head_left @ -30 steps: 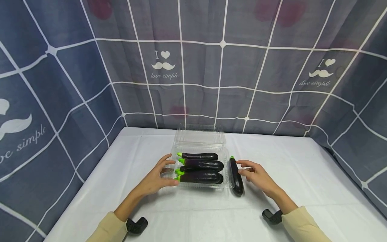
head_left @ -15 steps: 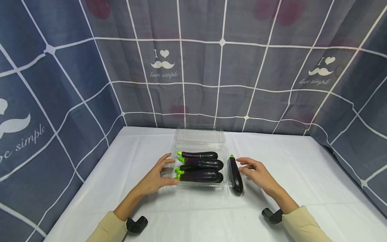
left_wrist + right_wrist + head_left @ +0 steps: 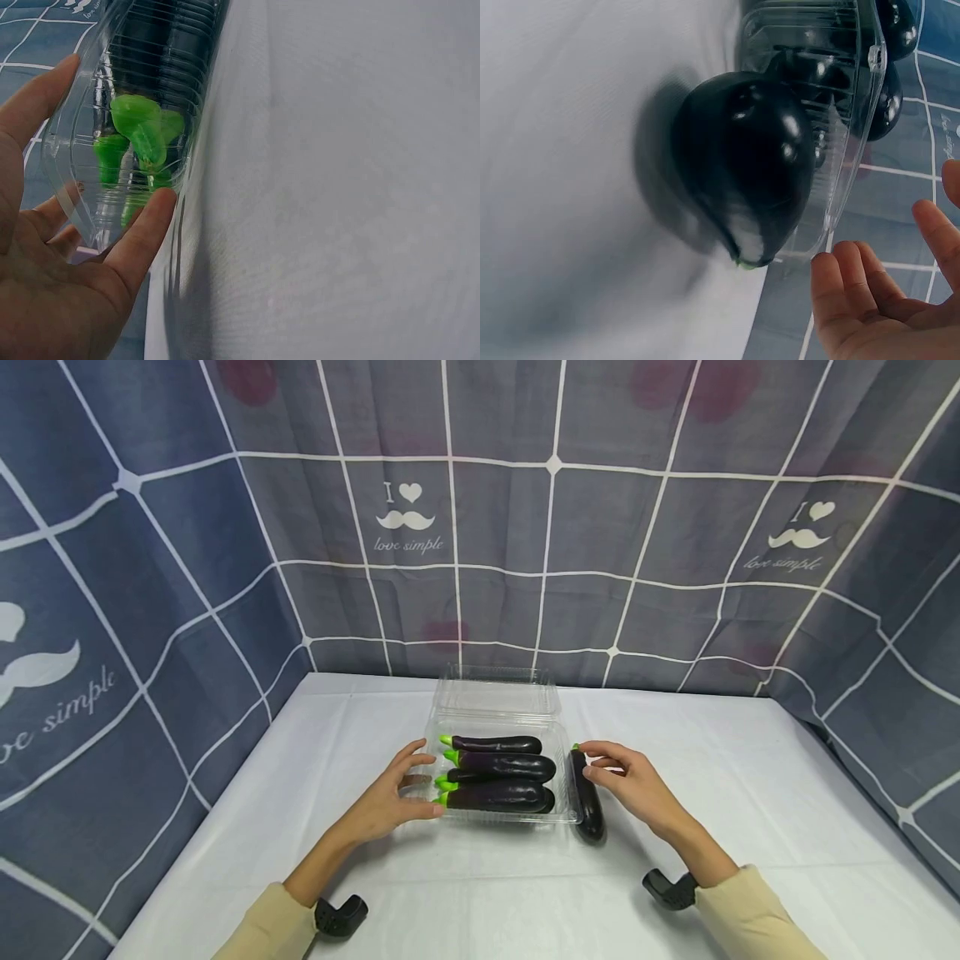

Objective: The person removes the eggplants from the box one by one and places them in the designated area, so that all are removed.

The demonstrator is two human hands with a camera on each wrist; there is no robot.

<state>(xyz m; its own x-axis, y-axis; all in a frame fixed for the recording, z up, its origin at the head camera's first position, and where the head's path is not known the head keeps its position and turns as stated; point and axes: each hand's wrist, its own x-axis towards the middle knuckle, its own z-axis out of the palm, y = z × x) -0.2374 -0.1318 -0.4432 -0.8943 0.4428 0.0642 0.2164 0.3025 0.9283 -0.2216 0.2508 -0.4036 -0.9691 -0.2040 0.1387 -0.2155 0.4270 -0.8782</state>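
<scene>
A clear plastic clamshell box [image 3: 564, 745] lies with its lid folded back, holding several dark eggplants [image 3: 495, 795] with bright green stems. My left hand [image 3: 386, 802] is spread along the box's left end; in the left wrist view, its thumb [image 3: 146, 232] touches the near corner and the fingers reach the far side. One loose eggplant [image 3: 590, 810] rests on the cloth just right of the box, its stem pointing away. Over its stem end is my right hand [image 3: 633, 781], fingers slightly bent. The right wrist view shows that hand [image 3: 885, 311] apart from the eggplant's round end [image 3: 742, 157].
Behind the box stands its transparent lid [image 3: 495, 697], near the table's back edge. White cloth [image 3: 480, 893] covers the table. Grey checked curtains [image 3: 495, 602] enclose the back and both sides.
My right hand has moved left and slightly away from me, from beside the loose eggplant to over its stem end. The left hand, the box and the eggplants stay put.
</scene>
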